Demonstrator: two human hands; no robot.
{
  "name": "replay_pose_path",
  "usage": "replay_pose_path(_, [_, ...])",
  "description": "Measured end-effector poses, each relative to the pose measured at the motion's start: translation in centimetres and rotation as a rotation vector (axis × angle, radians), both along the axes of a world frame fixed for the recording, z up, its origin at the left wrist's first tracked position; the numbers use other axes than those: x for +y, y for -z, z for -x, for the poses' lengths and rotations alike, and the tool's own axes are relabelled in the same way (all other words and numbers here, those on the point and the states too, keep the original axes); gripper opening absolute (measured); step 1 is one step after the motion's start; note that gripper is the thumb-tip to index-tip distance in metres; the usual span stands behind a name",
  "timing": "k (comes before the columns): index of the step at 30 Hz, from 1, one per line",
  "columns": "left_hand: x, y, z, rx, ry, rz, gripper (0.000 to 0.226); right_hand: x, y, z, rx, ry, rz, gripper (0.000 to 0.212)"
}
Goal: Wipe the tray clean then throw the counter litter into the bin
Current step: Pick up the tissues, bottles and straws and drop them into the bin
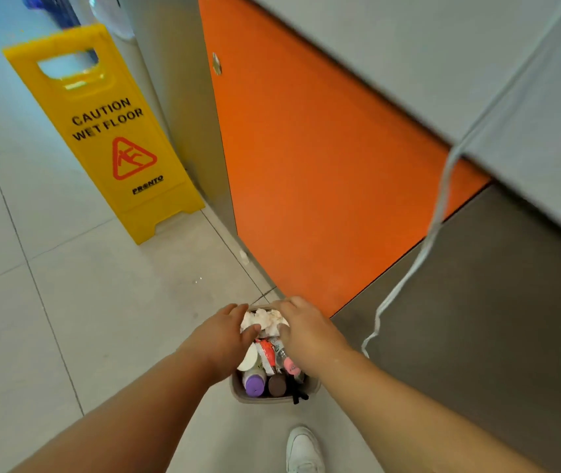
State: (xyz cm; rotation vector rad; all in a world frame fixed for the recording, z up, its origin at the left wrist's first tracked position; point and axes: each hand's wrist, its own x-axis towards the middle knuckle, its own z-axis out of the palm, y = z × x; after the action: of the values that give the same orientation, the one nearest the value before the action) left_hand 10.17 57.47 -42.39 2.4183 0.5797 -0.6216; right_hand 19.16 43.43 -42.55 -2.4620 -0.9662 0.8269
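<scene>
A small grey bin stands on the floor below me, filled with litter: crumpled white tissue on top, a red-and-white wrapper, a purple-capped bottle, a brown cap and a pink-capped bottle. My left hand and my right hand are both over the bin, on either side of the tissue, with fingers bent down and touching it. Whether either hand grips the tissue is not visible. The tray and the counter top litter are out of view.
A yellow "caution wet floor" sign stands on the tiled floor at the left. An orange cabinet panel and a grey panel rise to the right under a pale counter edge. A white cord hangs down. My white shoe is behind the bin.
</scene>
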Motion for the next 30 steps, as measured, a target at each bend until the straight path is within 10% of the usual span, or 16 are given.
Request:
replay_pose_path(15, [-0.7,-31.4,1.8,-0.354,0.275,-0.172,0.038,-7.7,-35.4,2.9,-0.132,0.054,-0.386,0.023])
replay_pose_path(30, [-14.7,-44.0,-6.9,-0.641,0.437,-0.030,0.028,-28.8,-43.9,-6.9,-0.381,0.471,-0.301,0.020])
